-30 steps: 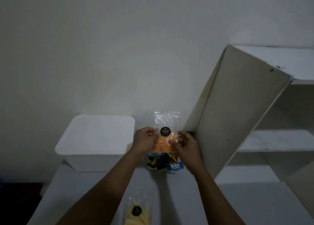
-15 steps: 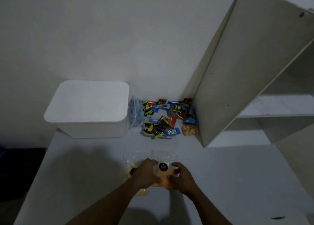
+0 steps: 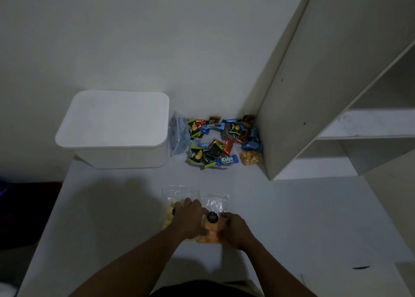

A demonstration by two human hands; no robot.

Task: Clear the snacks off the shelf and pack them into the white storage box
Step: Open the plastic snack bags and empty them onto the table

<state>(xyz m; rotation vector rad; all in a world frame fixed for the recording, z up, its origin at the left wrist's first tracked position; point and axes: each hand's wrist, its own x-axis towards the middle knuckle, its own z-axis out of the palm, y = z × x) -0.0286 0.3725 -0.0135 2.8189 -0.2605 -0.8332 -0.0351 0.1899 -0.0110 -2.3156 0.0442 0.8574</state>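
Down from in front of the sweets pile a second ago, the orange snack packet (image 3: 211,232) now lies on the grey table (image 3: 303,218), well in front of the white storage box (image 3: 112,126) and past its right corner. I see open tabletop running from the box's front to the table's left edge, and more to the right of the hands.

A yellow snack packet (image 3: 168,209) lies just left of the orange one, partly under the left hand (image 3: 190,218). That hand's fingers curl onto the orange packet's left edge, and the right hand (image 3: 235,229) pinches its right edge.

The packet is flat, crinkled clear plastic with a round black label. The box is smooth and round-cornered, with its lid on. To its right, glossy wrapped sweets (image 3: 220,139) are heaped against the shelf unit (image 3: 303,94).
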